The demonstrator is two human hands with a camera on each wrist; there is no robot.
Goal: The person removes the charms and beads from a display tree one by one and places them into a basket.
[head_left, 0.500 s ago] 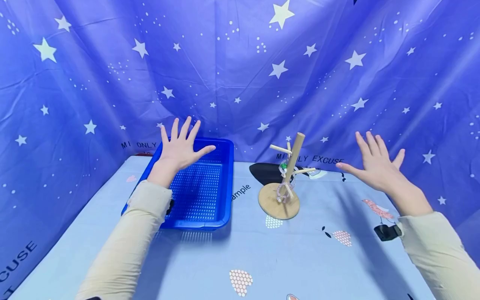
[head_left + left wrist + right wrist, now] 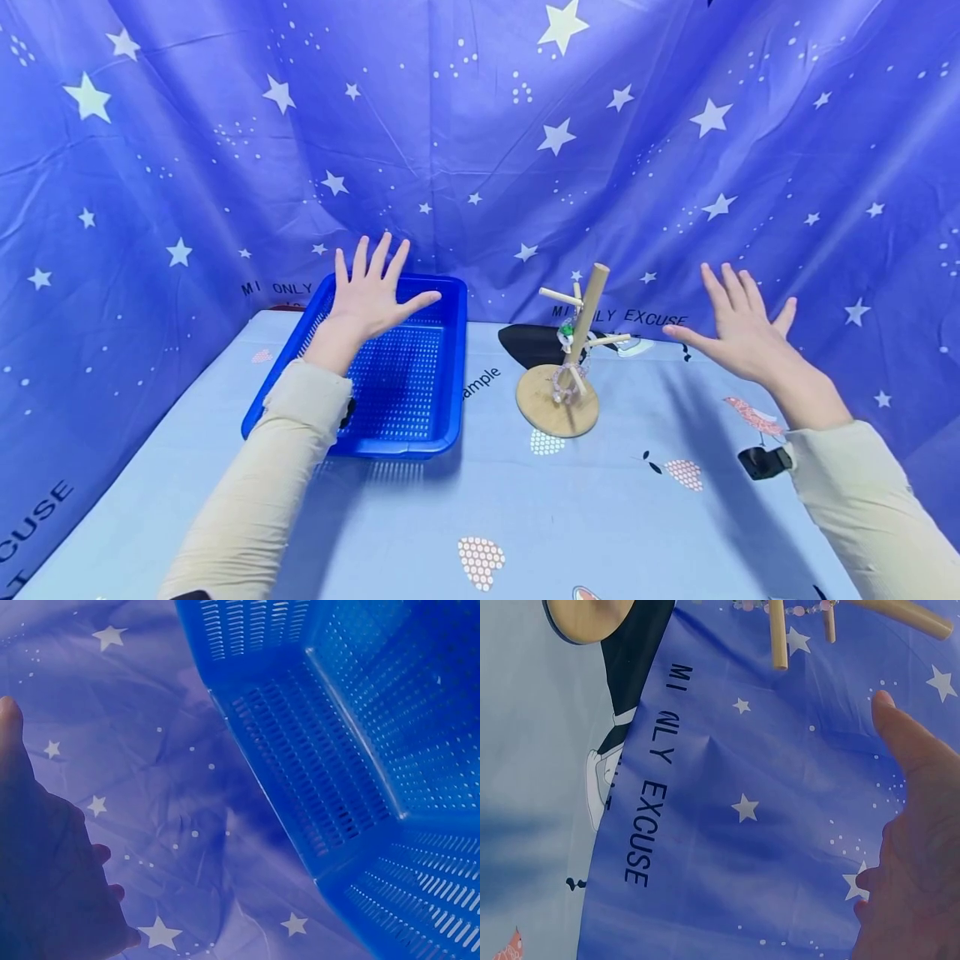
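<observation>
Over the blue plastic basket (image 2: 459,375) my left hand (image 2: 367,302) hovers with its fingers spread and holds nothing. Slotted walls and a perforated bottom show in the basket, which has nothing lying in it. To the right of a wooden peg stand (image 2: 592,308), my right hand (image 2: 750,337) is raised, fingers also spread and nothing in them. Beaded bracelets hang on the stand's pegs; one bracelet (image 2: 567,332) has a green piece, and a pinkish one (image 2: 562,385) hangs lower near the round base. In the right wrist view, beads (image 2: 799,610) show beside the pegs.
A light blue printed cloth (image 2: 615,517) covers the table. Behind it hangs a blue-purple curtain (image 2: 450,125) with stars, close to the far side of the basket and the stand. The stand is right of the basket, a short gap between them.
Both hands have shifted slightly, the left one to the right and the right one to the left, with fingers still spread. The basket and the stand stay where they were.
</observation>
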